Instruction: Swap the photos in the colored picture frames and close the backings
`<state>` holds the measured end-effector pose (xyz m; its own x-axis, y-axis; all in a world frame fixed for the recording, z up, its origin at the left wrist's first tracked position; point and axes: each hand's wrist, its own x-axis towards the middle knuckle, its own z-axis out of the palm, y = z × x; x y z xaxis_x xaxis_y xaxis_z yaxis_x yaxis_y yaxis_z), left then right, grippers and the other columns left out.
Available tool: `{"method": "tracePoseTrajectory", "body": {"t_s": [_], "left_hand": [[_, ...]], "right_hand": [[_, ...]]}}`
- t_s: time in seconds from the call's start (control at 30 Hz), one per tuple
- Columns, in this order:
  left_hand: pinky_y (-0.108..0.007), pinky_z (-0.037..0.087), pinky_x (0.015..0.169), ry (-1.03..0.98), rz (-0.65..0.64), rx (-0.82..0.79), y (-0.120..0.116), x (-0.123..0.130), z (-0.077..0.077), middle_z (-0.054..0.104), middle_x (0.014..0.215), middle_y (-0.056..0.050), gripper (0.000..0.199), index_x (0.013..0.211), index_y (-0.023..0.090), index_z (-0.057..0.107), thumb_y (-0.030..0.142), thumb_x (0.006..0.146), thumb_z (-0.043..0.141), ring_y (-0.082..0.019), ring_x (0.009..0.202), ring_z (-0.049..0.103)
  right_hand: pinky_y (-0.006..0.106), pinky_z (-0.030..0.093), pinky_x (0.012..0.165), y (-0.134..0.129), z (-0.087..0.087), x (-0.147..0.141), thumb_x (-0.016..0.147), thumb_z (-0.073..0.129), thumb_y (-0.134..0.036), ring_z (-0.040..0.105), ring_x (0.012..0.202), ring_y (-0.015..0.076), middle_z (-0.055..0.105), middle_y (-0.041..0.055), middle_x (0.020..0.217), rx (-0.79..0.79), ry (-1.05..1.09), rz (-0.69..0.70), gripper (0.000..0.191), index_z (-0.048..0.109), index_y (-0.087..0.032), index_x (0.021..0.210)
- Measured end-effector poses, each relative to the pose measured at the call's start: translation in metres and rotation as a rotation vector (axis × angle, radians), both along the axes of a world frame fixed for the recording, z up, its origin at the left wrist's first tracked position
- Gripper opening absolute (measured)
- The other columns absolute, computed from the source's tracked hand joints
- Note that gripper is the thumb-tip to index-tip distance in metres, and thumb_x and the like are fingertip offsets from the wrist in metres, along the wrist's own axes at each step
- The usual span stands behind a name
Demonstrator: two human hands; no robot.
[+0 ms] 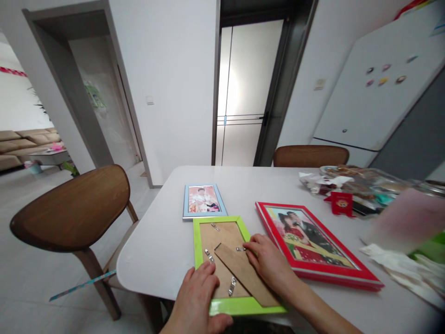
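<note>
A green picture frame (197,241) lies face down at the table's near edge, its brown backing board (222,236) showing, with metal clips and a slanted stand leg (245,276). My left hand (200,297) rests on the frame's left side, fingers by a clip and thumb near the bottom rim. At the right side, my right hand (267,260) has its fingertips pressed together at another metal clip (240,249). Beyond the green frame lies a blue picture frame (186,202), face up. To the right is a larger red picture frame (302,269), also face up.
The white table (156,250) has a rounded left corner. Plastic packages (375,181), a small red box (341,203) and crumpled white tissue (406,273) lie on the right. One wooden chair (76,208) stands at the left, another (311,156) behind the table.
</note>
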<state>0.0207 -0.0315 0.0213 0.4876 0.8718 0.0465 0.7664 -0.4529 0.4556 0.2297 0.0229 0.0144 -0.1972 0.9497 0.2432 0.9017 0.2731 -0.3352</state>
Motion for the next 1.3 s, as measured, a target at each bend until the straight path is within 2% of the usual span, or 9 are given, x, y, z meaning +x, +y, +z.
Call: {"method": "tracePoseTrajectory", "body": {"t_s": [0.13, 0.5, 0.67, 0.87, 1.03, 1.17, 1.23, 1.3], "left_hand": [[-0.042, 0.029, 0.096, -0.008, 0.008, 0.001, 0.001, 0.001, 0.004, 0.047, 0.123, -0.013, 0.042, 0.087, 0.016, 0.056, 0.030, 0.051, 0.073, -0.026, 0.115, 0.038], [-0.043, 0.029, 0.096, 0.019, 0.042, -0.024, -0.002, 0.004, 0.004, 0.044, 0.125, -0.013, 0.040, 0.088, 0.014, 0.055, 0.027, 0.054, 0.071, -0.027, 0.116, 0.037], [-0.042, 0.029, 0.097, -0.006, 0.036, -0.026, -0.002, 0.002, 0.001, 0.044, 0.125, -0.012, 0.037, 0.086, 0.016, 0.055, 0.026, 0.054, 0.070, -0.026, 0.116, 0.037], [-0.039, 0.029, 0.097, -0.045, 0.019, -0.028, -0.001, -0.003, -0.006, 0.044, 0.126, -0.009, 0.034, 0.083, 0.018, 0.056, 0.027, 0.053, 0.071, -0.024, 0.116, 0.037], [-0.035, 0.029, 0.097, -0.076, 0.024, -0.025, -0.001, -0.003, -0.008, 0.045, 0.125, -0.007, 0.035, 0.081, 0.019, 0.057, 0.025, 0.051, 0.073, -0.023, 0.115, 0.038], [-0.033, 0.029, 0.097, -0.097, 0.028, -0.014, -0.001, -0.004, -0.011, 0.046, 0.124, -0.007, 0.036, 0.081, 0.018, 0.057, 0.024, 0.050, 0.074, -0.021, 0.115, 0.038], [-0.033, 0.029, 0.098, -0.101, 0.015, -0.008, -0.001, -0.005, -0.012, 0.046, 0.124, -0.007, 0.034, 0.081, 0.018, 0.057, 0.024, 0.052, 0.073, -0.021, 0.115, 0.038], [-0.034, 0.029, 0.098, -0.100, 0.002, -0.006, -0.001, -0.006, -0.013, 0.046, 0.124, -0.007, 0.033, 0.082, 0.018, 0.056, 0.025, 0.053, 0.072, -0.021, 0.116, 0.037]], "right_hand": [[0.027, 0.038, 0.072, 0.007, -0.002, -0.003, 0.077, 0.039, -0.016, 0.048, 0.078, 0.0174, 0.053, 0.0076, 0.078, -0.008, -0.016, -0.013, 0.027, 0.066, -0.016, 0.078], [0.028, 0.038, 0.074, -0.002, 0.004, 0.000, 0.076, 0.040, -0.015, 0.046, 0.082, 0.0177, 0.052, 0.0079, 0.081, -0.042, -0.023, 0.078, 0.025, 0.064, -0.015, 0.071], [0.028, 0.036, 0.075, -0.005, 0.012, -0.029, 0.080, 0.037, -0.018, 0.046, 0.083, 0.0168, 0.054, 0.0065, 0.084, 0.002, 0.046, 0.174, 0.026, 0.063, -0.017, 0.083], [0.026, 0.034, 0.071, 0.004, 0.010, -0.068, 0.080, 0.041, -0.021, 0.046, 0.082, 0.0155, 0.057, 0.0046, 0.080, -0.036, -0.001, 0.313, 0.024, 0.065, -0.019, 0.077], [0.027, 0.032, 0.069, 0.004, 0.013, -0.069, 0.081, 0.041, -0.023, 0.044, 0.079, 0.0150, 0.057, 0.0050, 0.082, -0.019, -0.106, 0.419, 0.023, 0.063, -0.018, 0.075], [0.027, 0.032, 0.069, 0.003, 0.013, -0.066, 0.081, 0.042, -0.025, 0.045, 0.079, 0.0155, 0.058, 0.0048, 0.081, -0.002, -0.110, 0.460, 0.021, 0.062, -0.019, 0.075], [0.025, 0.033, 0.070, 0.010, 0.012, -0.064, 0.079, 0.043, -0.022, 0.047, 0.079, 0.0144, 0.059, 0.0035, 0.080, -0.025, -0.057, 0.425, 0.020, 0.063, -0.020, 0.076], [0.022, 0.034, 0.071, 0.022, 0.009, -0.061, 0.078, 0.043, -0.021, 0.050, 0.079, 0.0134, 0.061, 0.0029, 0.081, -0.040, 0.007, 0.312, 0.020, 0.063, -0.020, 0.081]]}}
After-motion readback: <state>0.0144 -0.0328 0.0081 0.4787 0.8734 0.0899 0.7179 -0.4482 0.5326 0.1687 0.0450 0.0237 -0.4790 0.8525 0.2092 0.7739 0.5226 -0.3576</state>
